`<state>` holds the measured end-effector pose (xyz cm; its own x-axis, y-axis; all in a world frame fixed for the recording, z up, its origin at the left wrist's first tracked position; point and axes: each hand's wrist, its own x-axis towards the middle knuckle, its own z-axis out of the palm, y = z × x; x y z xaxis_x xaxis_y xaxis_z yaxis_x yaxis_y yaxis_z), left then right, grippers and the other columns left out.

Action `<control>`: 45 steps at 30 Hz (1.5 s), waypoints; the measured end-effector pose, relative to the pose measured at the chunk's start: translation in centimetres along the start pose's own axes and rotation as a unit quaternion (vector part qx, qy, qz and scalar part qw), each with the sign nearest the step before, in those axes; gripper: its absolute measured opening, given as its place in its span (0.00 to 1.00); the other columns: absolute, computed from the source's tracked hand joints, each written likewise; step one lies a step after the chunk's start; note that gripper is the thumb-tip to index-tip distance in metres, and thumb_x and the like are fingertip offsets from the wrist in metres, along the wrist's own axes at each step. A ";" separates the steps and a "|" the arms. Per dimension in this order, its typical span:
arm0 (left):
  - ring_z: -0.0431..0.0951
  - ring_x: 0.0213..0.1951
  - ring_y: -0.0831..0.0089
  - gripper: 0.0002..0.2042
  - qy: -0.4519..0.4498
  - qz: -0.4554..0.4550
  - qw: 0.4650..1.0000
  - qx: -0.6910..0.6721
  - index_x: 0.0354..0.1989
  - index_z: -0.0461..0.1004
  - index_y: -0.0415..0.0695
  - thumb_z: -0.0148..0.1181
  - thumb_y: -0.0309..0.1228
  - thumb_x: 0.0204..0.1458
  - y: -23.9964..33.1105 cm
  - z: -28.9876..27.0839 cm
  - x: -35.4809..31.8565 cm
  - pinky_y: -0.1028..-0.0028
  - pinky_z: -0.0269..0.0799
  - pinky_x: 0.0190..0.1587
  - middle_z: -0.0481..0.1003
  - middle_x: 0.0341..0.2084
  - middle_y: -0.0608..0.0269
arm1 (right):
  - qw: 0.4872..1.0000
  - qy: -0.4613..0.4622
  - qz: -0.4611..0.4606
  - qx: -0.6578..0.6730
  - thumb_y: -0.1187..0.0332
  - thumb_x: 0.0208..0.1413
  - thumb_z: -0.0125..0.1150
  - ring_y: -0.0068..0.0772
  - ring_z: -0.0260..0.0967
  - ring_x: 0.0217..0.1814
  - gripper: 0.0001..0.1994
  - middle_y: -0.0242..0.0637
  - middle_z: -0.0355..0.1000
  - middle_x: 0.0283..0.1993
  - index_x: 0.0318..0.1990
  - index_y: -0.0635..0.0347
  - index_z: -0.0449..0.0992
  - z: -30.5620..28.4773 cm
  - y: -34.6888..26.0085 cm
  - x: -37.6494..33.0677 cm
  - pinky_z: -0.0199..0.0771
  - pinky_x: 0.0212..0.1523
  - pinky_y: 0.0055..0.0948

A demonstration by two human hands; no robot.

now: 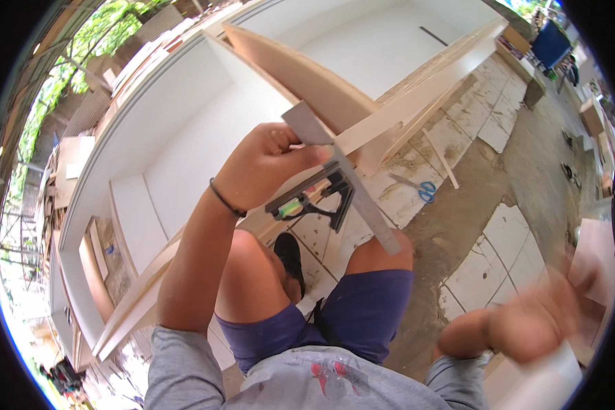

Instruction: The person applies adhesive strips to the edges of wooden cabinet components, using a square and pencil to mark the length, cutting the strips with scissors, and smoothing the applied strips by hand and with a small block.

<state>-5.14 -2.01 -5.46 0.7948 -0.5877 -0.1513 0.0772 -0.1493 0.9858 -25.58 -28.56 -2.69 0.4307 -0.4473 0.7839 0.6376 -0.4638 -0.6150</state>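
My left hand is closed on a combination square, its thumb pressing on the steel blade. The square's black head, with a green level vial, hangs below the thumb. Its blade slants across the end of a pale wooden strip along the front edge of a large white-lined cabinet frame. Far out to the right, my right hand is smeared by motion, beside a pale board. Its fingers cannot be made out.
Blue-handled scissors and a thin wood offcut lie on the broken tiled floor to the right. A brown panel stands upright inside the frame. Stacked boards are at the far left. My knees are under the square.
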 end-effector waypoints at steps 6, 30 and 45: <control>0.75 0.30 0.83 0.10 -0.013 -0.015 1.000 0.015 0.38 0.78 0.32 0.60 0.29 0.57 -0.5 -0.1 0.5 0.80 0.72 0.33 0.78 0.28 0.66 | 0.874 -0.329 0.356 0.020 0.63 0.53 0.66 0.40 0.78 0.38 0.15 0.49 0.76 0.45 0.44 0.63 0.74 6.9 10.1 -11.3 0.75 0.39 0.29; 0.75 0.30 0.80 0.13 0.117 0.043 0.965 0.231 0.44 0.75 0.34 0.64 0.19 0.49 -2.7 -0.2 -0.3 0.80 0.73 0.30 0.75 0.33 0.63 | 0.649 -0.472 0.526 -0.282 0.59 0.52 0.60 0.54 0.73 0.46 0.13 0.50 0.77 0.42 0.39 0.56 0.81 -7.2 31.9 -37.8 0.72 0.49 0.45; 0.80 0.28 0.68 0.15 0.190 0.175 0.896 0.361 0.41 0.78 0.38 0.70 0.26 0.44 -4.6 0.2 2.0 0.73 0.74 0.31 0.78 0.27 0.55 | 0.508 -0.503 0.415 -0.563 0.67 0.53 0.55 0.48 0.65 0.62 0.22 0.44 0.71 0.55 0.57 0.51 0.66 -2.8 45.0 -29.5 0.66 0.59 0.52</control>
<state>-4.09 -2.67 -10.32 0.8527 -0.4058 0.3290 -0.5170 -0.5650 0.6430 -11.36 -38.37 -53.72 0.7226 -0.4912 -0.4865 -0.5550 -0.8317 0.0154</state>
